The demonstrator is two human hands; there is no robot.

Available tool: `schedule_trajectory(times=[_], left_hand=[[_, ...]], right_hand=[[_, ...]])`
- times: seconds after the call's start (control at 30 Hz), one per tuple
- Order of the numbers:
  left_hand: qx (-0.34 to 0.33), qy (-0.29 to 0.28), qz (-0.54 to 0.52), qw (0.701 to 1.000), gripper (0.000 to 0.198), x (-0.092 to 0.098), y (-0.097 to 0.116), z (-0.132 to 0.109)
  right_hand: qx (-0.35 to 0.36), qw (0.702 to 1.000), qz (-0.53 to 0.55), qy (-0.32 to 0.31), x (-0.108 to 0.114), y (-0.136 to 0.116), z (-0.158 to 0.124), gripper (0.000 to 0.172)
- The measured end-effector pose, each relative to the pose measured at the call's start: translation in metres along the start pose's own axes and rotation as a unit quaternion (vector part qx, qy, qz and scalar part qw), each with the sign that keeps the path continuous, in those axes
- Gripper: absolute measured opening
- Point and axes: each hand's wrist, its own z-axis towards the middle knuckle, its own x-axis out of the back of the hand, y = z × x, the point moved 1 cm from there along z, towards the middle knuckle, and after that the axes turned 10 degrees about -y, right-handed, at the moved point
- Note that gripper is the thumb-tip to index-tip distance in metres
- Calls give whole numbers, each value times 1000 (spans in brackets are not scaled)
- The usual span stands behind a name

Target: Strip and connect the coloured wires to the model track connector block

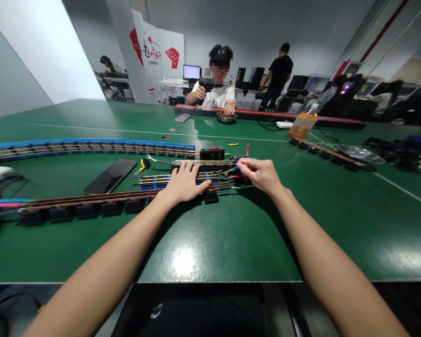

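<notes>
My left hand (pixel 187 183) lies flat with fingers spread across short rail sections with brass-coloured strips (pixel 154 180) and blue and black supports. My right hand (pixel 263 174) is closed in a pinch at the right end of these sections. Between its fingertips is a thin wire-like piece (pixel 232 168), blue with a bit of yellow; its exact kind is unclear. Red wires (pixel 241 178) and other thin leads crowd that end. A black block (pixel 212 154) sits just behind the rails. Under my left hand part of the rails is hidden.
A long brown rail (pixel 91 200) and a curved blue-backed track (pixel 91 146) extend left. A black phone (pixel 111 176) lies between them. Across the green table (pixel 210 243), a person holds a power tool (pixel 207 84) and reaches into a metal bowl (pixel 227 118). An orange bottle (pixel 303 122) stands right.
</notes>
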Motion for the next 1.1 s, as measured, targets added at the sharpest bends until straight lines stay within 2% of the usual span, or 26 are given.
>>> schedule_trajectory(times=[0.3, 0.47, 0.57, 0.8, 1.1], left_hand=[[-6, 4, -3, 1000, 79, 0, 1, -1], [-1, 0, 1, 1000, 79, 1, 1, -2], [-4, 2, 4, 1000, 78, 1, 0, -2], [-1, 1, 8, 1000, 76, 3, 1, -3], [-6, 3, 6, 1000, 77, 3, 2, -2]], right_hand=[[35, 998, -44, -28, -3, 2, -1, 31], [31, 998, -49, -3, -3, 1, -5, 30], [24, 998, -41, 30, -2, -1, -7, 30], [-42, 979, 70, 185, 2, 2, -2, 37], [-116, 920, 265, 263, 4, 13, 7, 46]])
